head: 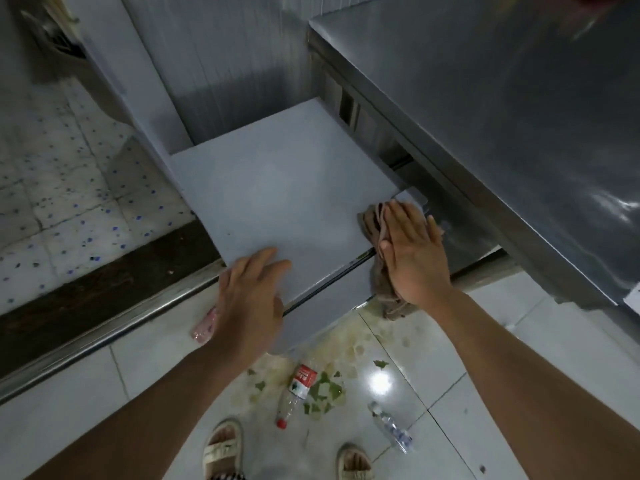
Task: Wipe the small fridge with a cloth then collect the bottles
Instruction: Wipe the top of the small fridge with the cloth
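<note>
Step in hand: wiping the top of the small fridge (277, 188); bottle collection not yet begun.
Right hand (410, 251): flat, palm down, fingers together and extended, pressing the cloth (375, 237) against the fridge's near right corner.
Cloth: brownish, bunched under and to the left of the right hand; its lower end hangs past the front edge, below the wrist.
Left hand (252, 289): spread and relaxed, holding nothing, resting on the front edge of the fridge top, well to the left of the right hand.
Technique: judged best to keep the palm flat for even pressure, sweep from this corner away from the body and across toward the left hand, and gather the hanging end so it does not drag. The left hand should brace the fridge.
Red-label bottle (298, 389): on the floor below and between the hands; long axis diagonal, red cap toward the person's feet, base toward the fridge.
Clear bottle (389, 427): on the floor below the right forearm; long axis diagonal, which end carries the cap cannot be told.
Pink bottle (204, 327): on the floor just beside the left wrist, partly hidden; axis roughly along the forearm.
Floor (485, 341): scraps and stains lie around the bottles.
Bench (485, 98): steel, beyond the right hand, beside the fridge.
</note>
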Motion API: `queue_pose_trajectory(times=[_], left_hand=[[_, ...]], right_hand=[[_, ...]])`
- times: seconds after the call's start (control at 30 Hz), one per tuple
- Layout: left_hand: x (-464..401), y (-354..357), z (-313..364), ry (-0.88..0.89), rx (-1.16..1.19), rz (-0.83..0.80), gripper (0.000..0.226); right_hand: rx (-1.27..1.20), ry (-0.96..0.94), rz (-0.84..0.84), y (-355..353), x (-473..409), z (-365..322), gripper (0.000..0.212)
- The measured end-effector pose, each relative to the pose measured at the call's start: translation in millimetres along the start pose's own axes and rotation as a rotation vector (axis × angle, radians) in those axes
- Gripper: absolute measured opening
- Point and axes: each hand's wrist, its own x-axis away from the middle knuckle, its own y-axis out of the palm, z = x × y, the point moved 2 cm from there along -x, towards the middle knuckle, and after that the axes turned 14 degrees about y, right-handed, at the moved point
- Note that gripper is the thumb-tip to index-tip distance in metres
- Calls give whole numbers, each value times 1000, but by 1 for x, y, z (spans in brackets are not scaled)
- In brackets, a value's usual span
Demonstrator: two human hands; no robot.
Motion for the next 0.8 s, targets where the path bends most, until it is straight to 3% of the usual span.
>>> queue_pose_trajectory(times=[0.33,0.47,0.6,0.73,0.8], left_hand=[[61,3,17,-282,144,156,57],[84,-1,17,-358,114,210,63],[95,-2,20,-360,97,269,57],[91,7,31,-321,103,298,60],[86,11,42,-256,116,324,63]], right_hand=[[-37,-216,-38,9,59,-55,63],[-66,-406,-43,12,99,-98,64],[-83,-520,-12,18,124,-120,68],[-35,-683,73,17,115,-97,67],[4,-663,97,12,104,-77,67]])
